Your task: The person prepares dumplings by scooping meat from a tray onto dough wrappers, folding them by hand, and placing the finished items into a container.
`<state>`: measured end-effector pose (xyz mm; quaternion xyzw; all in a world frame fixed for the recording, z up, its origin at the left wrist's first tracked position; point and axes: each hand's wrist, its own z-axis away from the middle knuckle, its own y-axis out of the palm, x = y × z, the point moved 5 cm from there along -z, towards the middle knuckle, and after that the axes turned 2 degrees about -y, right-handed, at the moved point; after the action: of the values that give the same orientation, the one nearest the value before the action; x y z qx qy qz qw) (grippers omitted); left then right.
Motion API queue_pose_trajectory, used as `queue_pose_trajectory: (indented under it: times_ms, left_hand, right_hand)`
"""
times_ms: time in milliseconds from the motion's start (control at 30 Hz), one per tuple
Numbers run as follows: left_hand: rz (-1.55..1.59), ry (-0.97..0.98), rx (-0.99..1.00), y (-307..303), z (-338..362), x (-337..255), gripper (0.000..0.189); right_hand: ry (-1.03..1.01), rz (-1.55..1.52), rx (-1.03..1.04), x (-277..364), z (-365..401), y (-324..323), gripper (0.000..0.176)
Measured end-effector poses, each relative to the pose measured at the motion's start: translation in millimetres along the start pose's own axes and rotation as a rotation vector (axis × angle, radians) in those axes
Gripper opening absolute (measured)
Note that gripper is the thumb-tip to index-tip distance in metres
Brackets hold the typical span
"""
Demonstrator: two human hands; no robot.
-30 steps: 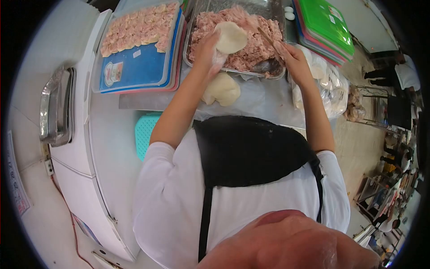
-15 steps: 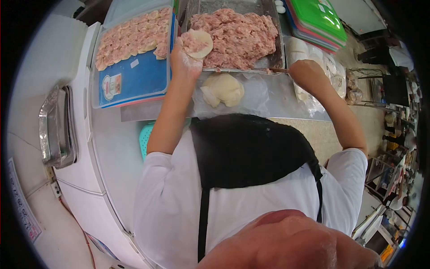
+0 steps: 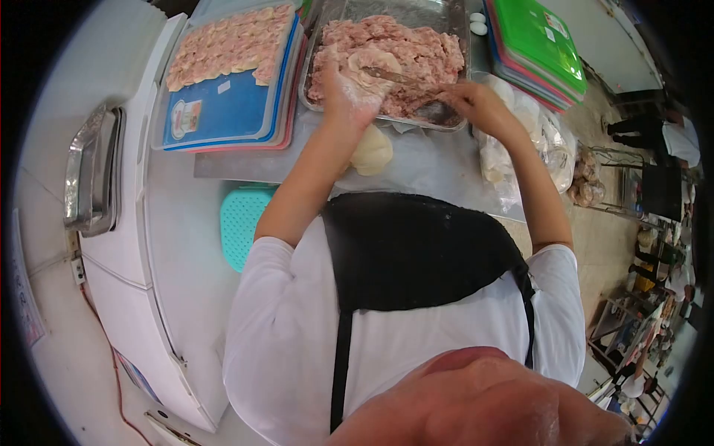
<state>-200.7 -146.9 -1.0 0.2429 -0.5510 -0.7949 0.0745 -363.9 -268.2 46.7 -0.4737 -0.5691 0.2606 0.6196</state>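
Observation:
Over the metal tray (image 3: 309, 97) of ground meat (image 3: 435, 44), my left hand (image 3: 348, 100) holds a round dough wrapper (image 3: 372, 63) with meat on it. The fingers cup it from below and are partly hidden. Closed round the end of a thin flat spatula (image 3: 390, 75) is my right hand (image 3: 480, 108); its blade reaches over the wrapper. A pale dough lump (image 3: 372, 151) lies on plastic sheeting in front of the tray, partly behind my left forearm.
Filled dumplings (image 3: 230, 44) cover part of a blue-lidded container stack (image 3: 223, 115) at left. Green-topped lids (image 3: 532, 37), plastic bags (image 3: 532, 134) and white eggs (image 3: 478, 28) are at right. A turquoise basket (image 3: 245, 223) is below the table edge.
My left hand has moved right over the meat with the wrapper. My right hand and the spatula have moved left and up from the tray's edge to the wrapper. The camera view has shifted slightly.

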Motion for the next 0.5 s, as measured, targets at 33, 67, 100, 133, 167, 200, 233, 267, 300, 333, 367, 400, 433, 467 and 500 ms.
queue_pose_trajectory:
  times_ms: [33,67,100,133,167,200,233,267,300,333,367,400,433,467,500]
  left_hand:
    - [-0.022,0.069,0.013,-2,-7,-1,0.059]
    - [-0.046,0.140,0.025,-10,-15,-1,0.062]
    - [-0.072,0.207,0.033,-13,-18,-1,0.066]
    - [-0.103,0.170,-0.046,-4,-9,2,0.065]
    - [-0.093,0.177,-0.011,13,0,3,0.065]
    - [-0.083,0.181,0.024,31,8,4,0.066]
    - [-0.072,0.187,0.055,39,12,7,0.066]
    - [-0.053,0.171,0.057,26,3,1,0.071]
    - [-0.029,0.218,0.050,14,-3,-10,0.073]
    - [-0.008,0.260,0.043,5,-5,-21,0.077]
    - [0.010,0.297,0.037,-4,-5,-30,0.080]
    - [0.018,0.321,0.041,2,4,-37,0.080]
    - [0.135,0.237,0.239,-1,3,-46,0.077]
    - [0.253,0.147,0.436,-10,2,-59,0.074]
    - [0.270,0.198,0.405,-8,4,-63,0.072]
  right_hand:
    - [0.034,0.058,0.036,-1,-2,-13,0.024]
    - [0.023,0.254,-0.008,1,3,-26,0.024]
    - [-0.030,0.238,-0.076,7,7,-29,0.024]
    - [-0.079,0.220,-0.145,15,9,-29,0.024]
    - [-0.125,0.201,-0.214,20,11,-30,0.024]
    - [-0.159,0.218,-0.170,19,8,-21,0.025]
    - [-0.135,0.238,-0.139,16,11,-23,0.025]
    - [-0.119,0.258,-0.106,14,12,-29,0.025]
    - [-0.111,0.279,-0.076,15,10,-34,0.025]
    - [-0.183,0.296,-0.080,16,10,-29,0.024]
    - [-0.249,0.311,-0.088,14,12,-19,0.023]
    - [-0.313,0.330,-0.098,11,14,-8,0.022]
    - [-0.330,0.325,-0.024,-6,15,12,0.021]
    - [-0.345,0.322,0.050,-31,16,35,0.020]
    - [-0.361,0.318,0.123,-33,15,40,0.019]
